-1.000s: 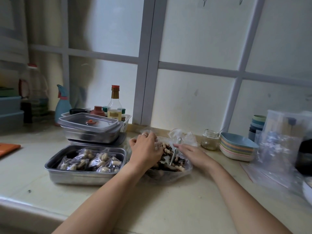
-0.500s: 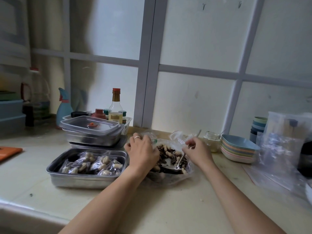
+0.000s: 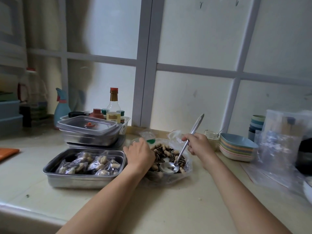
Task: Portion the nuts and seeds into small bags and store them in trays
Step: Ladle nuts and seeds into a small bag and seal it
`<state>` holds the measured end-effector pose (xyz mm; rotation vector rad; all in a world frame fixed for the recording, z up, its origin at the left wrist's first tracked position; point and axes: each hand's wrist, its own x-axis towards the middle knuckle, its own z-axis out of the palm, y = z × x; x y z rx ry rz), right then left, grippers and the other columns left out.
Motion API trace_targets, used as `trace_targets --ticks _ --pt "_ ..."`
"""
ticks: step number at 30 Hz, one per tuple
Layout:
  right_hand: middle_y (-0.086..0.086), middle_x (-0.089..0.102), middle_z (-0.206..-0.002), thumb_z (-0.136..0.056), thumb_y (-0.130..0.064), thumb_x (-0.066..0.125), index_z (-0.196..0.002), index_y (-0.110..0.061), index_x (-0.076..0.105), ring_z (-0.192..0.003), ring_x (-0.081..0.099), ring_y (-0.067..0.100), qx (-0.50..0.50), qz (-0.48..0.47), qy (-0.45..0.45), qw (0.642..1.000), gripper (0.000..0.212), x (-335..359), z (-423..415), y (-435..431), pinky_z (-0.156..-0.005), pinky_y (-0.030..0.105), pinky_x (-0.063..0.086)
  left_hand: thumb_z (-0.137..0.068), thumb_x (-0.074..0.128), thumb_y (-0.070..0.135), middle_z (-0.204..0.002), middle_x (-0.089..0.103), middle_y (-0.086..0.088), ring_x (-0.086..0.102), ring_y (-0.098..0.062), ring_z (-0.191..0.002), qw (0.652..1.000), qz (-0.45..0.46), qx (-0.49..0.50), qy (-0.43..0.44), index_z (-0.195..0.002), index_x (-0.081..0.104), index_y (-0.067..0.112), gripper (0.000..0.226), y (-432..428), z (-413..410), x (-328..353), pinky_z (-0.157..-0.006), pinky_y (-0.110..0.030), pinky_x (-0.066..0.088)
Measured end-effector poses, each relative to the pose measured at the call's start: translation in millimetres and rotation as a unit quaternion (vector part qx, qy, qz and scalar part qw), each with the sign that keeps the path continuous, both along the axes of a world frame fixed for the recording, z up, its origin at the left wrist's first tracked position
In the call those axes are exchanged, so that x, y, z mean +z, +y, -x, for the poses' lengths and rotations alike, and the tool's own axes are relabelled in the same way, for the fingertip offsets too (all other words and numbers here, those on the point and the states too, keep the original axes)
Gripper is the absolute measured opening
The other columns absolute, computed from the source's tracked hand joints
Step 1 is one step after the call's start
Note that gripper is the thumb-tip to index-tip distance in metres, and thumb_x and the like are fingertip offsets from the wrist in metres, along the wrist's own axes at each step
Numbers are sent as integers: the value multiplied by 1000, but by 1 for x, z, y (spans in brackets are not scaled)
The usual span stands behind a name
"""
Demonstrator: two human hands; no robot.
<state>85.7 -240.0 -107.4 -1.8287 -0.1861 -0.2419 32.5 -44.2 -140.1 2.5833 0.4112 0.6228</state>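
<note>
Nuts (image 3: 163,150) sit in a bag (image 3: 187,168) between the hands so the right hand (image 3: 197,143), gripping a spoon (image 3: 182,152), can scoop; the left hand (image 3: 139,154) rests at its rim, grasp hidden.

Dim, soft daylight comes through the frosted window (image 3: 194,98) behind the worktop (image 3: 168,205), brightest low at centre. Shadows are faint. The spoon (image 3: 168,167) bowl carries a pale glint. Window bars bow toward the edges; the far left and right sides are blurred.
</note>
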Motion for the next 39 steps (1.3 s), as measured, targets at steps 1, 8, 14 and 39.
trace_targets --ticks 1,8,14,39 --pt "1 45 -59 -94 -20 60 -89 -4 71 -49 40 16 12 9 9 1000 20 1 0 -1 -52 29 34 -89 50 9 -105 66 -7 59 -31 -106 1000 0 1 -4 -102 48 13 14 1 -1 0 -103 -48 31" --pt "3 66 -60 -100 -28 62 -86 -5 69 -44 56 20 33 89 -46 994 28 6 4 -9 -42 25 38 -99 52 5 -95 67 -7 58 -27 -90 994 56 -16 -95 -85 58 12 17 4 0 2 -82 -41 48" --pt "9 70 -60 -98 -27 62 -84 1 66 -45 62 27 -15 93 -67 993 31 4 4 -8 -41 24 42 -95 58 -2 -87 65 3 62 -18 -86 964 131 -71 -219 -86 66 16 22 2 -1 5 -78 -39 57" --pt "12 69 -65 -105 -26 57 -95 -2 63 -53 69 27 -9 -16 -34 999 26 -16 -1 -6 -51 33 56 -96 69 17 -110 66 0 57 -11 -95 951 87 -184 -233 -105 71 13 10 -6 8 12 -73 -8 40"
